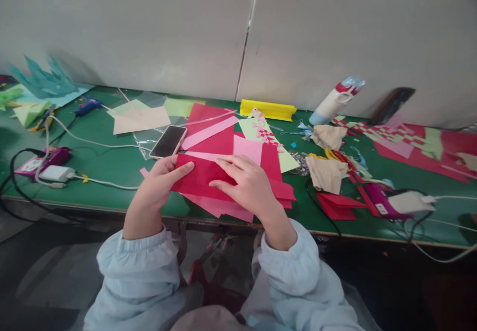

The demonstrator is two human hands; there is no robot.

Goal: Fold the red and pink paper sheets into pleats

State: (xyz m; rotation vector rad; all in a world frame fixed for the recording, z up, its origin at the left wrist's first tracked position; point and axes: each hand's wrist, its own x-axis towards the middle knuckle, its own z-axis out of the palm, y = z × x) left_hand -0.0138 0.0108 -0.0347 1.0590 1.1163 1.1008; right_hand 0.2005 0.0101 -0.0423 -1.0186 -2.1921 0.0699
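Two hands work at one flat, plain red paper sheet, above the loose paper near the green bench's front edge. Our left hand has its fingers clamped on the left end, thumb on top. Our right hand lies across the middle, thumb and forefinger apart; whether it pinches, we cannot tell. We should steady the left end and press evenly. Pale pink paper sheets below reach the front edge. A black-screened phone and thin white cable restrict leftward movement.
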